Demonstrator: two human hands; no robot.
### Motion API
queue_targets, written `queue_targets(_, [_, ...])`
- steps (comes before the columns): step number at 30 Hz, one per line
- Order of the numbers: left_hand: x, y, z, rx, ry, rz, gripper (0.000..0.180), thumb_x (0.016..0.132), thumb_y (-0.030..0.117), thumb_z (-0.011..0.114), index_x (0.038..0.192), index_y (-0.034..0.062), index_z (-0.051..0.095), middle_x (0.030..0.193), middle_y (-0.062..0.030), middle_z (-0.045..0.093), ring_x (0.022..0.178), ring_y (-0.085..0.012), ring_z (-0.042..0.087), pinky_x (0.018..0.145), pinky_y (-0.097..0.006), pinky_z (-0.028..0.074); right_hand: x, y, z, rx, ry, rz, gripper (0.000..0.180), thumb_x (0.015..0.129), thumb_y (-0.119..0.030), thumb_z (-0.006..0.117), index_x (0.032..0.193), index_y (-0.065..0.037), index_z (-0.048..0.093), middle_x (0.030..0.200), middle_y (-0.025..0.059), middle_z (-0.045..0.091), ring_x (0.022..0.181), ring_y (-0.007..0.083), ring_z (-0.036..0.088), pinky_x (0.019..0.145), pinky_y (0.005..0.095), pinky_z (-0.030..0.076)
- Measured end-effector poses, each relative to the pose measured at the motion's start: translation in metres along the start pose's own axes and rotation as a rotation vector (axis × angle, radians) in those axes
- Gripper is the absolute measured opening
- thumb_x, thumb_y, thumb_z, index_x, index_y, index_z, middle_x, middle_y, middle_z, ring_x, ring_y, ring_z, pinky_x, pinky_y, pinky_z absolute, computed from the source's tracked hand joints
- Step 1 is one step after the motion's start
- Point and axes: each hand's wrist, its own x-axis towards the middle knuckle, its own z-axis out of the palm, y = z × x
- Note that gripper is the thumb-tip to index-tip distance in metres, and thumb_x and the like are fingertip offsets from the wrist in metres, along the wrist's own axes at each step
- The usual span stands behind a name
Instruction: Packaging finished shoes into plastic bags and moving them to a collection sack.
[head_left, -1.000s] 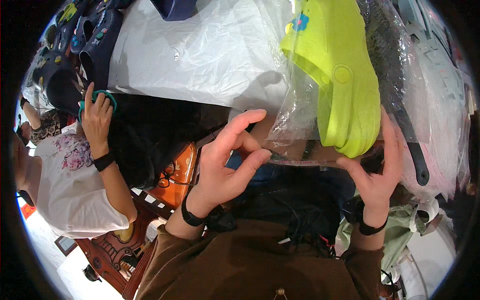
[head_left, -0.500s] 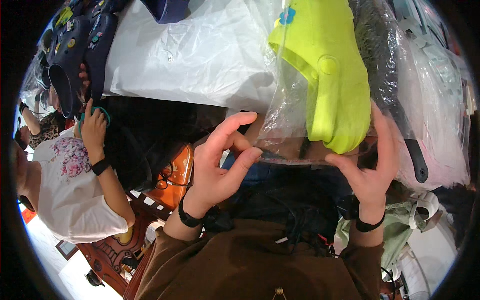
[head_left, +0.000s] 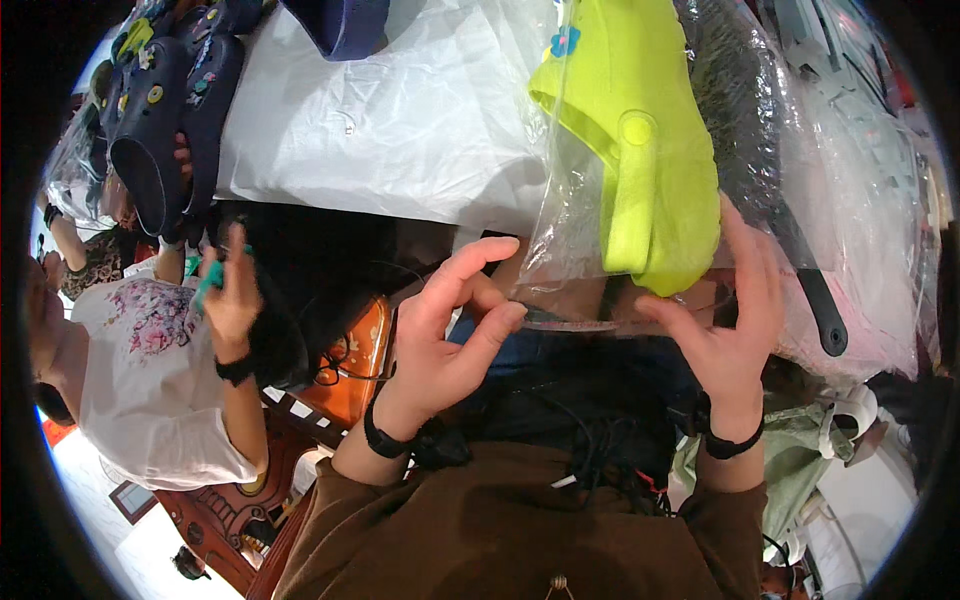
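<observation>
A lime-green clog (head_left: 655,140) with a blue flower charm lies inside a clear plastic bag (head_left: 565,225), one end toward me. My left hand (head_left: 445,325) is at the bag's near left corner. Its thumb and a bent finger close on the film's edge, while the index finger is raised apart. My right hand (head_left: 735,320) curves round the near right end of the clog, thumb at the bag's near edge and fingers along the side. The fingertips behind the film are partly hidden.
White plastic sheeting (head_left: 390,130) covers the table, with a navy clog (head_left: 345,25) at its far edge. Several dark clogs (head_left: 150,140) stand at left near a person in a white shirt (head_left: 150,380). A black strip (head_left: 825,310) and clear bags (head_left: 850,200) lie at right.
The green clog and bag have shifted slightly left and toward the far side in view; my hands keep much the same grip. The person at left has lowered a hand from the dark clogs.
</observation>
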Motion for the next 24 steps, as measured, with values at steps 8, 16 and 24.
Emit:
queue_targets(8, [-0.004, 0.007, 0.001, -0.012, 0.015, -0.033, 0.049, 0.086, -0.006, 0.067, 0.132, -0.0003, 0.055, 0.072, -0.0013, 0.063, 0.066, -0.0059, 0.058, 0.067, -0.02, 0.045, 0.008, -0.009, 0.01, -0.036, 0.026, -0.004, 0.079, 0.067, -0.024, 0.09, 0.135, -0.002, 0.056, 0.109, 0.0124, 0.063, 0.086, 0.0222, 0.065, 0.07, 0.0312, 0.057])
queue_targets(16, [-0.006, 0.009, -0.011, 0.168, -0.074, 0.087, 0.052, 0.084, -0.011, 0.063, 0.133, -0.0025, 0.052, 0.075, -0.0044, 0.065, 0.068, -0.0082, 0.06, 0.063, -0.021, 0.045, 0.009, -0.012, 0.011, -0.018, 0.043, 0.038, 0.077, 0.07, -0.023, 0.089, 0.136, -0.003, 0.055, 0.107, 0.012, 0.062, 0.082, 0.0224, 0.066, 0.069, 0.0315, 0.057])
queue_targets(24, [-0.009, 0.007, -0.026, 0.27, -0.115, 0.116, 0.049, 0.082, -0.01, 0.063, 0.13, -0.0013, 0.056, 0.071, -0.0032, 0.064, 0.065, -0.0074, 0.058, 0.063, -0.021, 0.045, 0.008, -0.017, 0.009, -0.043, 0.014, 0.12, 0.076, 0.07, -0.026, 0.088, 0.134, -0.002, 0.055, 0.103, 0.0117, 0.061, 0.076, 0.0228, 0.064, 0.067, 0.0326, 0.054])
